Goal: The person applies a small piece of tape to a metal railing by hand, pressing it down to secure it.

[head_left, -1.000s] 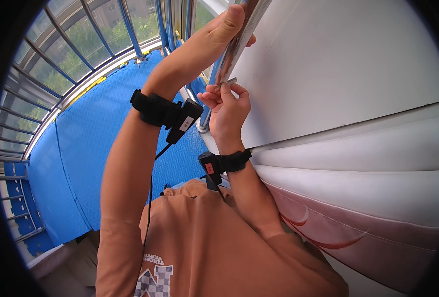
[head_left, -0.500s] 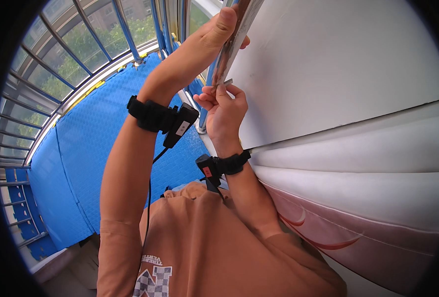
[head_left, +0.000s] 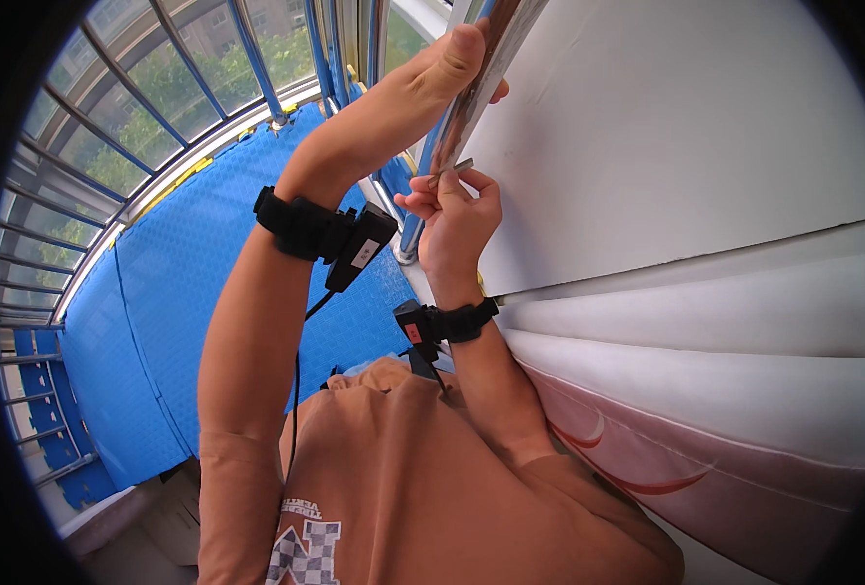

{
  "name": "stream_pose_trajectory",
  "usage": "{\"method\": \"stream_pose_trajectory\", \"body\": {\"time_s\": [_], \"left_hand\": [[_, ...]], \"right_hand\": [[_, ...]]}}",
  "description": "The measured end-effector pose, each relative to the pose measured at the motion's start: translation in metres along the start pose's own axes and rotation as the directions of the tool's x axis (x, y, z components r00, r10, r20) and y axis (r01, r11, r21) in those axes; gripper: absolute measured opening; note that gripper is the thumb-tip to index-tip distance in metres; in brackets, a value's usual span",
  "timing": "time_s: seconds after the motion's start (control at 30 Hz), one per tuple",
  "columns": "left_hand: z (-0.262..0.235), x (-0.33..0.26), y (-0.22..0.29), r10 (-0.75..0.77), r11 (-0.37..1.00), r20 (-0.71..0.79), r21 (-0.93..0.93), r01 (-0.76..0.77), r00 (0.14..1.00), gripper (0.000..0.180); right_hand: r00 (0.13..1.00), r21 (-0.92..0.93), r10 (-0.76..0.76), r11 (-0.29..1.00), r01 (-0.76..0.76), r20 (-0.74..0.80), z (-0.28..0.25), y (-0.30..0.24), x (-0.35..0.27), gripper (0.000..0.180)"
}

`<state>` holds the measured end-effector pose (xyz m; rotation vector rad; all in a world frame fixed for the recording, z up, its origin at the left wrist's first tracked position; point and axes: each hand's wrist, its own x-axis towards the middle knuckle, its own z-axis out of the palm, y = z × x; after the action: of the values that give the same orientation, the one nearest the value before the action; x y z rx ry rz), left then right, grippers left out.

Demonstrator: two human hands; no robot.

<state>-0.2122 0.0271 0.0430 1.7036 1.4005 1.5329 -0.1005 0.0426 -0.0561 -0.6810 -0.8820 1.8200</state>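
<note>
A large white panel (head_left: 666, 117) fills the upper right, with a worn, brown-stained edge (head_left: 471, 102) running along its left side. Around that edge near the top, my left hand (head_left: 452, 68) is wrapped: the thumb lies on the near side and fingertips show behind. Lower down, my right hand (head_left: 460, 219) pinches a small, thin metal piece (head_left: 463, 166) between thumb and forefinger. The piece lies at the lower part of the brown edge; I cannot tell whether it touches it. Its exact kind is too small to make out.
Blue textured mats (head_left: 189, 302) cover the surface on the left, bordered by metal window bars (head_left: 174, 58). White and pink padded fabric (head_left: 686, 390) bulges below the panel. Black straps with small boxes (head_left: 359, 249) sit on both wrists, a cable hanging down.
Both hands and the panel edge appear slightly further right in the picture. The metal piece stands out more clearly above my right fingertips. Both grips remain.
</note>
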Motion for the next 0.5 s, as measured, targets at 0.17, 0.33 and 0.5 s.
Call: {"method": "stream_pose_trajectory", "body": {"time_s": [0.17, 0.33, 0.5], "left_hand": [[-0.006, -0.001, 0.000, -0.021, 0.999, 0.028, 0.044, 0.020, 0.999, 0.082], [-0.006, 0.000, 0.002, -0.030, 0.996, 0.066, 0.086, 0.024, 0.997, 0.085], [0.003, -0.003, -0.016, -0.020, 0.993, 0.105, 0.122, 0.007, 0.994, 0.086]], "right_hand": [[0.999, -0.067, -0.024, 0.997, 0.026, 0.031, -0.002, -0.001, 0.000, 0.018], [0.999, -0.066, -0.027, 0.997, 0.028, 0.017, -0.010, 0.000, 0.001, 0.016], [0.999, 0.030, -0.021, 0.999, 0.020, 0.041, -0.025, 0.015, 0.007, 0.015]]}}
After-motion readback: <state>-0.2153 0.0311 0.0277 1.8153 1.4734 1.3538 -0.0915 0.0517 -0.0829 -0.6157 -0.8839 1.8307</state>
